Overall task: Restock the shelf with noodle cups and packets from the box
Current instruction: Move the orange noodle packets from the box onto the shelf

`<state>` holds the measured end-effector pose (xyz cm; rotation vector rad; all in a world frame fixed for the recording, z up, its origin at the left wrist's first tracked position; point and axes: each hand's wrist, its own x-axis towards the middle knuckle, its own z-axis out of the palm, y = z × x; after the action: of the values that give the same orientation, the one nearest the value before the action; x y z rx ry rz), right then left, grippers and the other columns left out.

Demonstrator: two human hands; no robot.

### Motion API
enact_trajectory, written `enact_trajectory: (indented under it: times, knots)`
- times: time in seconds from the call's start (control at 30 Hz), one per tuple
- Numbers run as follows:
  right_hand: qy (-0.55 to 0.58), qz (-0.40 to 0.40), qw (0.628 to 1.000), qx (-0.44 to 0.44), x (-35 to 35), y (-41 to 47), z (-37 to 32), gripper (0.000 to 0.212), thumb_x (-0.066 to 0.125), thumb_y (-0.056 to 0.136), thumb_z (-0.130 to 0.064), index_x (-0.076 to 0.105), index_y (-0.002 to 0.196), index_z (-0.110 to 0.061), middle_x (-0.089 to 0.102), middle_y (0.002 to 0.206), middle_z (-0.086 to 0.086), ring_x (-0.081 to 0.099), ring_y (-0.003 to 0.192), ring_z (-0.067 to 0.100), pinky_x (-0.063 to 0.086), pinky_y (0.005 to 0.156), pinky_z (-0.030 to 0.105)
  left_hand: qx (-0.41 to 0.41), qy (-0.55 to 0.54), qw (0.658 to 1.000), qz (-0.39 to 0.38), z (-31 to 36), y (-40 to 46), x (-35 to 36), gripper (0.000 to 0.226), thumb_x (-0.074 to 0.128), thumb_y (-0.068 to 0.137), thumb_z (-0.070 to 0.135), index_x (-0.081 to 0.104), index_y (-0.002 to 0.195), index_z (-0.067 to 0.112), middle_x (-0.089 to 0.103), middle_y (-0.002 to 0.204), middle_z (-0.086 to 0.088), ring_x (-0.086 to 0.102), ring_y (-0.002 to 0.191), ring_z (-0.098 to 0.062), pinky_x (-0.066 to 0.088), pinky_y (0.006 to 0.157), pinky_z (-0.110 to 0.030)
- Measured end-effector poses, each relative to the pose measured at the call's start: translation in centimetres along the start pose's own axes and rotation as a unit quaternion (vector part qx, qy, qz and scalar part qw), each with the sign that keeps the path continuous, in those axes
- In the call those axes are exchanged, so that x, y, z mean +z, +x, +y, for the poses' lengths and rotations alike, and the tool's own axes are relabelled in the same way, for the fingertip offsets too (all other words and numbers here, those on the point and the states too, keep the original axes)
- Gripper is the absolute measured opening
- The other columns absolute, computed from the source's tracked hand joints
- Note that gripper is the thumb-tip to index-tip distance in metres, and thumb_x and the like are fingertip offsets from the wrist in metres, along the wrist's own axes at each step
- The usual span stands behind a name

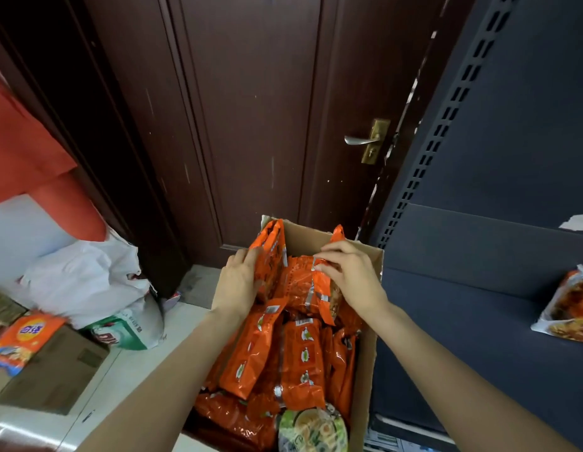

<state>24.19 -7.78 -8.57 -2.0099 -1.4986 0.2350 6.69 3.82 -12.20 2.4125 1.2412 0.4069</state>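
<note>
Two bare forearms, no sleeves in view. Left hand (pixel 239 282) & right hand (pixel 352 272): no gloves, rings, watch or wristbands visible. Nails short, unpainted.

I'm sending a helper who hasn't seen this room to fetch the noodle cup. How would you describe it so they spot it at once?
Find the open cardboard box on the floor before the dark wooden door, beside the dark shelf unit. It is packed with orange noodle packets. The noodle cup lies at the box's near end: the only round item, with a green lid.
</note>
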Motion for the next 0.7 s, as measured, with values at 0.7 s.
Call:
enact_trajectory:
  times: [0.7]
  knots:
    - [0.041,0.169,0.983,0.057,-8.4,-0.9,1.3,0.017,0.07,0.082,-0.031,0.075,0.095,-0.021,0.065,0.09,-0.004,0.06,0.081,0.011,0.05,0.069,0.031,0.181,-0.174,0.953,0.169,11.2,1.7,-5.6,0.008,0.06,0.09,0.021,0.068,0.09,0.02,0.063,0.085,0.006,0.061,0.082,-0.014,0.051,0.074,-0.04]
